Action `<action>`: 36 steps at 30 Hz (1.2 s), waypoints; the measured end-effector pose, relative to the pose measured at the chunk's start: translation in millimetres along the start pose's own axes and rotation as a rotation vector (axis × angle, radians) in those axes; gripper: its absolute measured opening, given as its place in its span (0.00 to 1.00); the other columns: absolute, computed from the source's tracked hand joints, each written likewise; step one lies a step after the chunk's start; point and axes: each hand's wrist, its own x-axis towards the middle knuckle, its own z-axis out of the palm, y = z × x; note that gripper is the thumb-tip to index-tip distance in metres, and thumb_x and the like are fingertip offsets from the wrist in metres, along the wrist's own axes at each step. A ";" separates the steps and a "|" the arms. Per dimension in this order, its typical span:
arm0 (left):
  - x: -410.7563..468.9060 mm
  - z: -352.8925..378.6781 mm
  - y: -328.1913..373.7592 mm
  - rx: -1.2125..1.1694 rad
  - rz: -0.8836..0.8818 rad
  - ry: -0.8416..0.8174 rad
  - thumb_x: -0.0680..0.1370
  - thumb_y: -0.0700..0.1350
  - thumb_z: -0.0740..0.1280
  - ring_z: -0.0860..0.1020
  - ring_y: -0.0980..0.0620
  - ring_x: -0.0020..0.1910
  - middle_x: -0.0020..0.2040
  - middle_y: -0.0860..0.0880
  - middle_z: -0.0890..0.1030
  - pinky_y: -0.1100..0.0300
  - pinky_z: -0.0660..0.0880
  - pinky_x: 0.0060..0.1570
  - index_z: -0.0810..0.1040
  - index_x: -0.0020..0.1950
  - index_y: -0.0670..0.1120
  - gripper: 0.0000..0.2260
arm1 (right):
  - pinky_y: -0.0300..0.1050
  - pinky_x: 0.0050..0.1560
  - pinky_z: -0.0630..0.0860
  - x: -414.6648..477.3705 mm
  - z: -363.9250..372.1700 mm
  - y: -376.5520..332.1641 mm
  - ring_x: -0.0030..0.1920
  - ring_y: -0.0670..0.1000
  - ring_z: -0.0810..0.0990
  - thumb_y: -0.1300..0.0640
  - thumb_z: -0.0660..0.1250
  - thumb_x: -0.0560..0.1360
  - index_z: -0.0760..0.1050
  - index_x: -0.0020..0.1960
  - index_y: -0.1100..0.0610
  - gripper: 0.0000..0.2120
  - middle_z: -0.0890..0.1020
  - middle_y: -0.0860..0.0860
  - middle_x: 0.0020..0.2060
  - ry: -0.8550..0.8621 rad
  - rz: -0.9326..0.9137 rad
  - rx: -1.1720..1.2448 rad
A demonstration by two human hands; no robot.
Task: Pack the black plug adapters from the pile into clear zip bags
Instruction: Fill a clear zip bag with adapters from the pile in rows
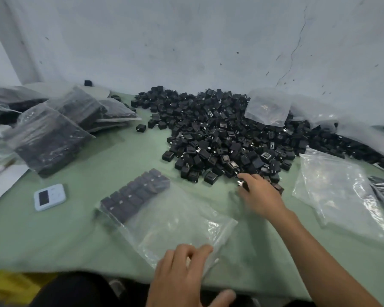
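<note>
Green table (pixel 75 235): right hand (pixel 261 194) reaches to near edge of pile (pixel 220 134), pinching one adapter (pixel 242 184). Left hand (pixel 180 275) rests bent fingers on part-filled zip bag (pixel 175 220) mouth, thumb apart.

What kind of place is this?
Probably a small hand-packing workshop, not an automated line: a loose pile of black plug adapters against a bare wall, filled zip bags stacked at left, and a part-filled bag on the green-covered table.

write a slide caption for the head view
The right hand grips an adapter from the pile; left hand rests on a part-filled zip bag.
</note>
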 end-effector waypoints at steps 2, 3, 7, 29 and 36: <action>-12.3 7.7 0.6 0.089 -0.035 0.041 0.62 0.74 0.63 0.76 0.51 0.28 0.37 0.52 0.79 0.66 0.76 0.31 0.78 0.57 0.57 0.31 | 0.50 0.52 0.76 4.4 18.4 4.0 0.57 0.58 0.78 0.47 0.62 0.82 0.66 0.73 0.48 0.21 0.68 0.52 0.66 -0.059 -0.010 -0.082; -16.5 8.7 -2.6 0.112 -0.065 0.071 0.59 0.72 0.67 0.76 0.51 0.27 0.37 0.52 0.79 0.66 0.75 0.30 0.75 0.58 0.56 0.33 | 0.50 0.50 0.76 2.4 22.8 6.4 0.54 0.59 0.79 0.48 0.62 0.81 0.66 0.72 0.48 0.21 0.67 0.53 0.65 -0.043 0.008 -0.068; -25.2 11.3 -4.9 0.048 -0.172 0.200 0.64 0.56 0.68 0.79 0.53 0.30 0.35 0.55 0.78 0.64 0.75 0.29 0.81 0.56 0.55 0.20 | 0.47 0.50 0.71 -8.8 22.8 15.6 0.50 0.58 0.76 0.49 0.66 0.78 0.70 0.66 0.49 0.17 0.70 0.55 0.60 -0.056 0.096 0.050; -10.4 -14.6 5.9 -0.079 -0.250 0.121 0.79 0.54 0.58 0.81 0.57 0.38 0.45 0.57 0.85 0.63 0.75 0.33 0.76 0.64 0.56 0.16 | 0.41 0.51 0.82 -104.0 39.8 -138.0 0.49 0.48 0.85 0.59 0.72 0.76 0.80 0.59 0.53 0.11 0.86 0.54 0.51 -0.627 -0.044 1.172; -11.6 -10.9 5.3 -0.016 -0.231 0.139 0.75 0.53 0.61 0.79 0.61 0.33 0.38 0.61 0.83 0.70 0.70 0.30 0.82 0.58 0.56 0.15 | 0.47 0.54 0.79 -74.1 70.5 -178.0 0.52 0.58 0.83 0.61 0.74 0.75 0.75 0.50 0.58 0.08 0.84 0.59 0.51 -0.539 -0.323 1.030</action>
